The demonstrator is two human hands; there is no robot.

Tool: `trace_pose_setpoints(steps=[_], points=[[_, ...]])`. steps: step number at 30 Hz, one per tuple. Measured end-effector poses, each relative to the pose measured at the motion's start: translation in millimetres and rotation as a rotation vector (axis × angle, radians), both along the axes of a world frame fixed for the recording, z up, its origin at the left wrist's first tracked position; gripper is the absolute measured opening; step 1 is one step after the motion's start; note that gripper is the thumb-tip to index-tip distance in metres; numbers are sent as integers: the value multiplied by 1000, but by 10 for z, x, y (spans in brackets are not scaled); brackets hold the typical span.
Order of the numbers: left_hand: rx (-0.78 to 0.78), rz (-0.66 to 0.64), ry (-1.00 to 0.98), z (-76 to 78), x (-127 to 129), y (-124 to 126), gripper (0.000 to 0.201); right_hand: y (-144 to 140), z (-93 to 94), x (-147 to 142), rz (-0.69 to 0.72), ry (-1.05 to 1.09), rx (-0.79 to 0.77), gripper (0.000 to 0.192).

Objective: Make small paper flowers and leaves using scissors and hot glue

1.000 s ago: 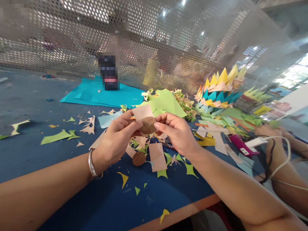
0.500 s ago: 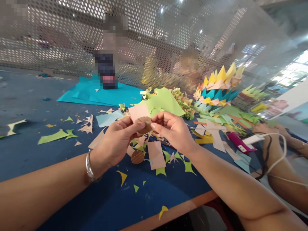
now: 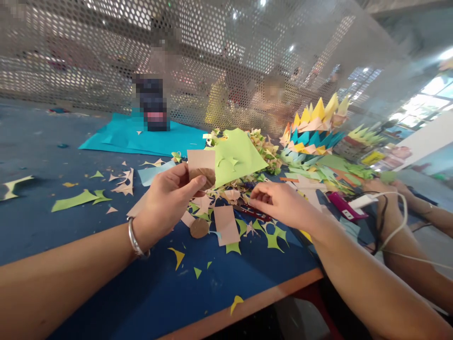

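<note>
My left hand (image 3: 166, 200) is raised above the blue table (image 3: 88, 283) and pinches a brown paper circle (image 3: 202, 177) against a pink paper rectangle (image 3: 201, 159). My right hand (image 3: 281, 203) hovers lower to the right, fingers loosely spread and holding nothing, just over a heap of paper scraps and red-handled scissors (image 3: 256, 212). A second brown circle (image 3: 199, 228) and a loose pink rectangle (image 3: 226, 225) lie on the table below the left hand.
A light green sheet (image 3: 235, 156) and a teal sheet (image 3: 141, 137) lie further back. Stacked spiky paper pieces (image 3: 314, 127) stand at the right. A pink device with a white cable (image 3: 341, 207) lies near another person's forearm (image 3: 399, 226). A perforated metal screen (image 3: 88, 56) backs the table.
My right hand has let go of the brown circle and dropped down to the right toward the scraps. My left hand keeps the circle and pink paper, lifted slightly.
</note>
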State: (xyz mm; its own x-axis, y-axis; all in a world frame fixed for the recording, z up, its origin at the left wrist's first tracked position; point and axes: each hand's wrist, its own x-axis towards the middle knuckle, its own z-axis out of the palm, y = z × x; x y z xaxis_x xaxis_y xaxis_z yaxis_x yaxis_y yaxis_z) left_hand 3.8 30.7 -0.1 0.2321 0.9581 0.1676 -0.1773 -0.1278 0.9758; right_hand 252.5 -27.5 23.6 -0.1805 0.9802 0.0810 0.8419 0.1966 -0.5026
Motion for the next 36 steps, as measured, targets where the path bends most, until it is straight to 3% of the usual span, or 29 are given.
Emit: trace_pose_setpoints(steps=[10,15,18,22,26,33,36], points=[[49,-45,78,-13,-15,-14,21,-107,-71,-85,62,-454,32,6],[40,-40,71,-15,-13,-17,18,-76,-86,-85,59,-533,120,14],[2,-45,35,-8,-11,-20,15,-95,-34,-15,38,-428,64,18],[-95,-130,-43,13,-6,-44,14,-147,48,56,-14,-54,-44,22],[-146,-210,-72,30,3,-91,18,-130,86,-31,15,226,-51,20],[-154,-289,-41,107,3,-158,18,41,104,-339,89,374,-65,10],[-131,-262,-64,103,5,-147,16,104,79,-438,133,454,-96,9]])
